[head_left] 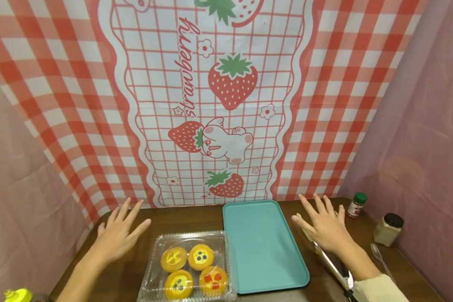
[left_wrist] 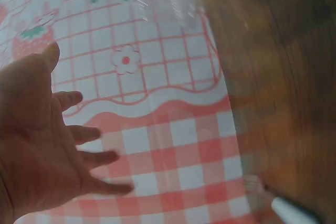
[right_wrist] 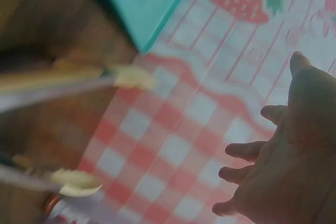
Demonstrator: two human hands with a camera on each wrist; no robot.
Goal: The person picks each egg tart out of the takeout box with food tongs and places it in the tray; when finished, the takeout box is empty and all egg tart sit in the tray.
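Note:
Fingers spread, my left hand (head_left: 115, 239) hovers over the left of the table, beside a clear plastic box (head_left: 154, 268). Inside the box sit several small tarts (head_left: 200, 256), some topped with dark berry-like dots and one with red pieces. My right hand (head_left: 326, 228), fingers also spread, is above a pair of tongs (head_left: 330, 264) with pale tips, partly hidden beneath it. Between the hands lies a teal tray (head_left: 264, 247), its surface bare. In the wrist views the left hand (left_wrist: 47, 145) and right hand (right_wrist: 294, 156) hold nothing.
At the right stand a green-capped shaker bottle (head_left: 356, 205) and a black-lidded jar (head_left: 388, 229), with a fork (head_left: 381, 260) nearby. A yellow-topped bottle (head_left: 18, 295) shows at the lower left. A strawberry-print checked cloth (head_left: 230, 126) hangs behind the table.

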